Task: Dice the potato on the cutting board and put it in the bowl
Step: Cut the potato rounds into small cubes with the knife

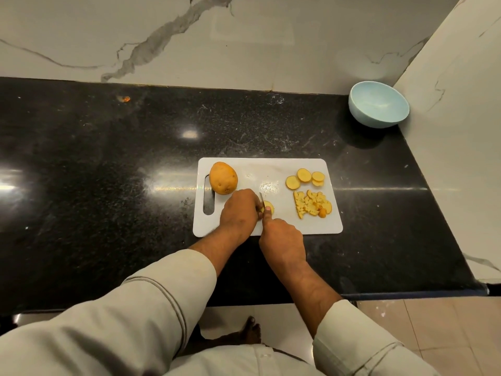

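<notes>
**Mid-cut on a potato slice**

Your left hand (238, 211) sits curled over a potato slice (268, 207) near the front edge of the white cutting board (271, 169), pinning it. Your right hand (282, 240) grips a knife (262, 200), forefinger along the spine, blade down on that slice. The uncut potato piece (223, 178) is at the board's back left by the handle slot. Round slices (304, 178) back right, diced bits (311, 204) just in front of them. Blue bowl (378, 104) well apart, far right corner of the black counter (108, 158).
</notes>
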{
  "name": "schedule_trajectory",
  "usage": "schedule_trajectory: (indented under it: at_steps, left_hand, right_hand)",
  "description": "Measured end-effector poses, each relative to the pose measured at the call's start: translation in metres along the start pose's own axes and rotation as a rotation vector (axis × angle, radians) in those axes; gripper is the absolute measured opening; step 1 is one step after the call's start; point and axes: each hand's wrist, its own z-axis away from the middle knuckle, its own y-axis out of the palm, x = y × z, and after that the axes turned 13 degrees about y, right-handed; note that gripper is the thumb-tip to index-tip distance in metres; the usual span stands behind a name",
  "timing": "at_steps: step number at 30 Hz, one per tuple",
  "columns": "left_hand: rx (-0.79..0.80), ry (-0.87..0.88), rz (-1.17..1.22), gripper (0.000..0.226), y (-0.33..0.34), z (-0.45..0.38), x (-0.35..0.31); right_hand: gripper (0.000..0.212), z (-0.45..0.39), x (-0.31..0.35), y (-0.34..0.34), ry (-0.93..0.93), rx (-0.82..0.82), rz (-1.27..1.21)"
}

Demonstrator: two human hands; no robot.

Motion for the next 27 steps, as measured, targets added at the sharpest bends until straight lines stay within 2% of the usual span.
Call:
schedule_trajectory:
  at_steps: [7,18,24,27]
  left_hand:
    - [0.020,0.018,-0.059,0.002,0.000,-0.003,-0.002]
    - [-0.044,0.015,0.058,0.015,0.006,-0.002,0.008]
    - [-0.058,0.027,0.038,0.011,0.008,0.004,0.009]
    - [-0.049,0.043,0.003,0.008,0.007,0.004,0.008]
  right_hand:
    - [0.062,0.008,-0.002,0.000,-0.021,0.012,0.037]
    - [0.062,0.054,-0.026,0.004,-0.015,0.053,0.026]
    - [0.058,0.045,-0.020,-0.007,0.005,-0.044,-0.046]
    - [0.058,0.030,-0.006,-0.008,0.000,-0.037,-0.041]
